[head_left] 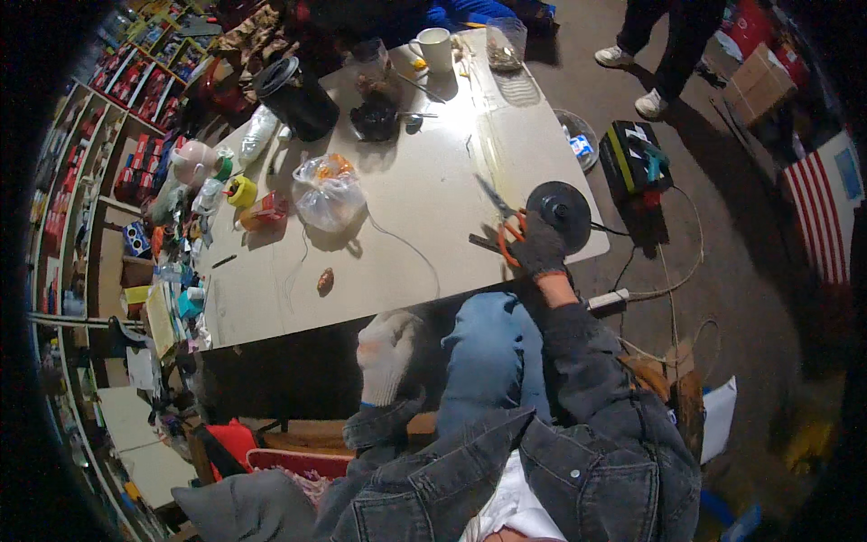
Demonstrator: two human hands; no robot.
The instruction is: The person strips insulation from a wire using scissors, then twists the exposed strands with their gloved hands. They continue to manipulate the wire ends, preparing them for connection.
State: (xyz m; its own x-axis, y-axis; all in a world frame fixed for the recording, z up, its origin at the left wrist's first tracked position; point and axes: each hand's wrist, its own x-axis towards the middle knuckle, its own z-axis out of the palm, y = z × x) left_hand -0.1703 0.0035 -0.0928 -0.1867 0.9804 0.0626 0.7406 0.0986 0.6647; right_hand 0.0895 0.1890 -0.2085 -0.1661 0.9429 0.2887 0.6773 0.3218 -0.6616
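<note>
My right hand (pixel 542 246), in a dark glove, is closed round the orange handles of a pair of scissors (pixel 495 197) at the table's right front. Their blades point away and to the left, just above or on the tabletop. Right beside that hand lies a round black base (pixel 571 210) with a raised centre and a cord. A short dark rod (pixel 484 243) lies left of the scissors' handles. In a whitish knit glove, my left hand (pixel 388 354) is curled into a fist below the table's front edge, beside my knee; nothing shows in it.
On the pale table (pixel 397 262) stand a tied plastic bag (pixel 329 194), a small brown lump (pixel 325 281), a black canister (pixel 298 101), a white mug (pixel 433 51) and a clear tub (pixel 506 43). A black-and-yellow box (pixel 630 163) and a power strip (pixel 608 299) are at the right. Another person (pixel 673 45) stands beyond.
</note>
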